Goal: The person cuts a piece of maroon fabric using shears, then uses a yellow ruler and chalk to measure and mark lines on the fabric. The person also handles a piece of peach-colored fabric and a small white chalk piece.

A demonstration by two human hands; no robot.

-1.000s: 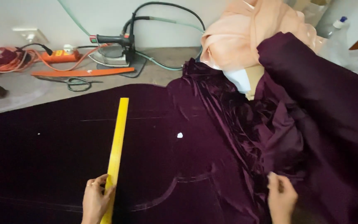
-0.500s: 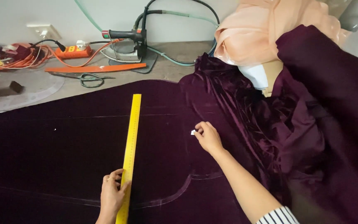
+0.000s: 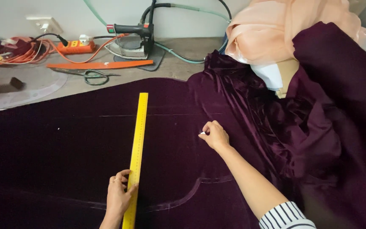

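1. Compared with half a second ago, the right hand (image 3: 215, 135) has lifted the small white piece of chalk (image 3: 202, 133) off the cloth and drawn it slightly back toward the person; the left hand (image 3: 119, 197) has kept its place on the yellow ruler (image 3: 137, 152).

2. Head view, surface and room: dark purple velvet fabric (image 3: 64, 148) covers most of a grey worktable (image 3: 174, 68), marked with faint chalk lines and a curve. Along the far wall sit a steam iron (image 3: 132, 40), an orange power strip (image 3: 70, 46), scissors (image 3: 92, 77) and a heap of peach fabric (image 3: 284, 29).

3. Hands: the left lies loosely open — fingers pressing the ruler's near end flat. The right is curled closed, pinching the chalk at its fingertips, just above the velvet and well right of the ruler.
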